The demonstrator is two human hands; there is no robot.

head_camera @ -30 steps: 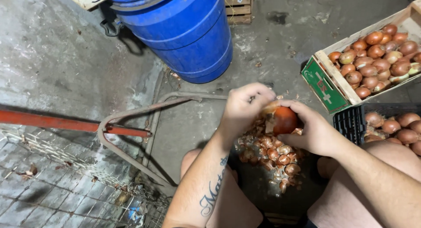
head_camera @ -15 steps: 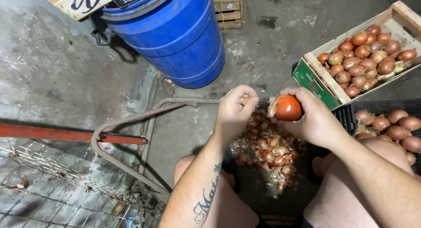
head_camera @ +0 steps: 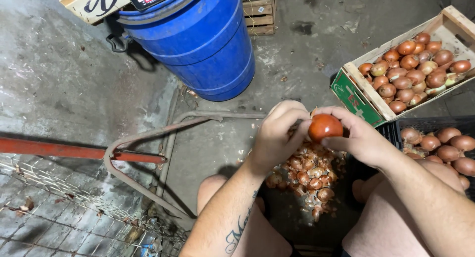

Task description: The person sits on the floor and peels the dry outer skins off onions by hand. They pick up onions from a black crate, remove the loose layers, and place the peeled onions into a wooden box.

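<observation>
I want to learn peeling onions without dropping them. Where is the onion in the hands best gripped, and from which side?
Judging by this pose, grip the round onion across its widest middle, from the right side, as the right hand cups it. That leaves the left side free for the left hand to pinch the loose skin.

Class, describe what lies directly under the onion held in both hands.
Under the onion, a pile of onion skins covers the floor between the knees. The hands hide the pile's top edge.

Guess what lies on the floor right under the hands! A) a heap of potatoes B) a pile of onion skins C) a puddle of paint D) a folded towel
B: under the left hand and right hand, which hold an onion, papery brown onion skins lie heaped on the floor.
</observation>
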